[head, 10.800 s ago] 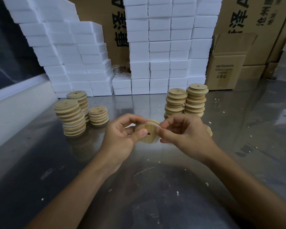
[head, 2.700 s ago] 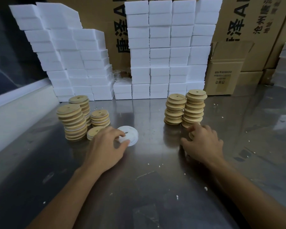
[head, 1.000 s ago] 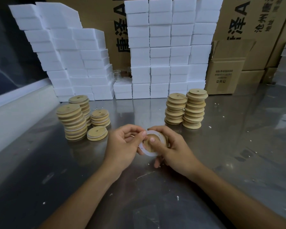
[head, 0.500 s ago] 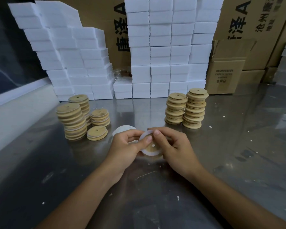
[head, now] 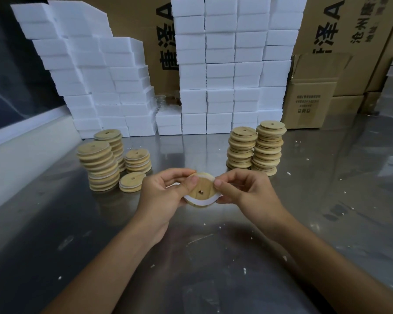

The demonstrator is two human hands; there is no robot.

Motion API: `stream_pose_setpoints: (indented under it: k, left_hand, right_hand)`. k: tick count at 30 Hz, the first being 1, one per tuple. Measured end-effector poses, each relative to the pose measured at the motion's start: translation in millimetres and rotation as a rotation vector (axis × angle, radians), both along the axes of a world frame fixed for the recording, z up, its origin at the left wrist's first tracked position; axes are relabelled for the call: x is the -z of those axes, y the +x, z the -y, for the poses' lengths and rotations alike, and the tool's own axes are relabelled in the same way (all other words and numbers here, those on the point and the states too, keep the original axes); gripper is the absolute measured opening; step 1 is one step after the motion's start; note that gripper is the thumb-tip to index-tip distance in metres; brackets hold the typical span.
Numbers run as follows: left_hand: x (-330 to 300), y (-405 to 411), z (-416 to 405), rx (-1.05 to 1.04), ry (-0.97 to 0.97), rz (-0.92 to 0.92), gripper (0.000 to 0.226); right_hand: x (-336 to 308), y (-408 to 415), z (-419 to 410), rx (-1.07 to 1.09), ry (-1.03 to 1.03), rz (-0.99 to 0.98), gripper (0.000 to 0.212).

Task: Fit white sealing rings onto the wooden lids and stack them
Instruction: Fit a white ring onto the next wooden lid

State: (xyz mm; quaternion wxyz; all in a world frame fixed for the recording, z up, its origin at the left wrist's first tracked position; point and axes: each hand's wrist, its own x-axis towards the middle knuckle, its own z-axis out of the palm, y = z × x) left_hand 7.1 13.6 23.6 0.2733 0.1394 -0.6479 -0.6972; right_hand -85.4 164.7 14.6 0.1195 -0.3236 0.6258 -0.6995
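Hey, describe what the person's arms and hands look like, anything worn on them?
Both forearms are bare as far as the frame shows: no sleeves, gloves, watch or bracelets. The left hand and right hand show no rings; fingernails are short and unpainted.

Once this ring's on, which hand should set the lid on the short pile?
Probably the left hand: the low pile of ringed lids lies beside it, while the right hand is farther away across the held lid.
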Motion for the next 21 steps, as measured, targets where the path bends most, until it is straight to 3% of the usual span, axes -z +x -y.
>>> stream_pose_setpoints:
  k: [9,12,15,19,21]
  left_hand:
    - [0.1,0.4,-0.6,-0.012,0.067,-0.007,0.016]
    - [0.0,-0.3,-1.4,-0.010,0.099,-0.032,0.019]
    - [0.1,-0.5,-0.6,-0.001,0.172,-0.054,0.018]
    - [1.2,-0.5,0.2,0.022,0.200,-0.067,0.010]
    - [2.4,-0.6,0.8,0.001,0.113,-0.052,0.005]
  right_hand:
    - [-3.3,-0.6,-5.7,-0.023,0.086,0.072,0.012]
    - [-4.1,1.1,-5.8,-0.040,0.083,0.157,0.019]
    - [-5.2,4.1,-4.9,-0.059,0.060,0.239,0.013]
    - [-4.3,3.8,-2.7,-0.009,0.011,0.216,0.008]
    - [-3.0,3.2,-1.5,0.026,0.004,0.171,0.008]
